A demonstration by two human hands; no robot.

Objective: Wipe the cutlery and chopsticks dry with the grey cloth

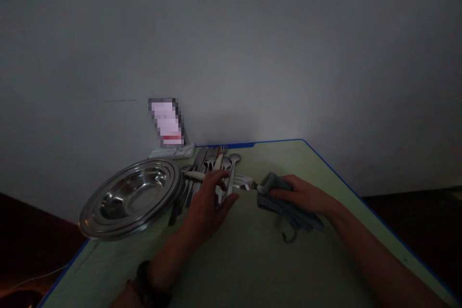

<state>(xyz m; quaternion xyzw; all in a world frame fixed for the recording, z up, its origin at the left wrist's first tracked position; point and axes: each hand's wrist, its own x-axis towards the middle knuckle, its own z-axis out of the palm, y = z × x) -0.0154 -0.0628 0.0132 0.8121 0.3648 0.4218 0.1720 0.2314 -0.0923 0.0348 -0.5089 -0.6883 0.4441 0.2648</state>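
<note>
My right hand [292, 192] is closed round a grey-green cloth [285, 207], which wraps the handle end of a metal fork [243, 183]. The fork's tines point left, toward my left hand [212, 197]. That hand is over the front of the cutlery, its thumb and fingers apart, with nothing gripped between them. Several spoons [234, 158], forks and knives [200, 159] lie in a loose group on the table behind and left of my left hand, which partly hides them.
Stacked round metal plates [133, 197] sit at the table's left edge. Behind them a phone [168, 122], blurred, leans upright by a white object [173, 151]. A grey wall [252, 57] rises behind the green table [288, 159], which has a blue edge.
</note>
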